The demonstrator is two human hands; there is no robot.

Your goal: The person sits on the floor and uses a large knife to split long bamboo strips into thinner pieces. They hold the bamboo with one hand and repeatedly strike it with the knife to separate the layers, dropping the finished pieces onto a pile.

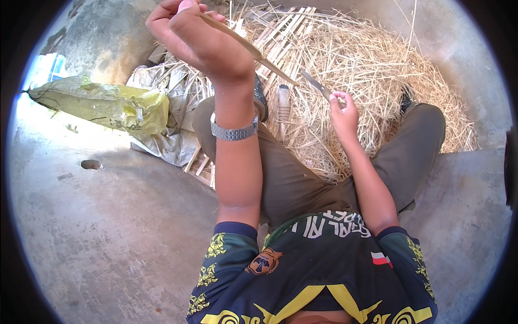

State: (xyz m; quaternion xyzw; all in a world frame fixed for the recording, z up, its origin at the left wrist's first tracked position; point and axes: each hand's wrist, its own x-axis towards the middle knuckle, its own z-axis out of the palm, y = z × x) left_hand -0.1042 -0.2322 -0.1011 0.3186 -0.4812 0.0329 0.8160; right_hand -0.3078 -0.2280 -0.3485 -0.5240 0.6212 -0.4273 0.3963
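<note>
The left hand (pixel 198 39) grips a tan strip (pixel 260 55), its long axis slanting rightward and bodyward to a free end near the tip of the knife (pixel 318 85), which the nearer right hand (pixel 345 114) holds

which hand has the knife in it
The right hand holds the knife, its blade out over the straw. The left hand, on the side with the watch, holds a long thin strip instead.
</note>
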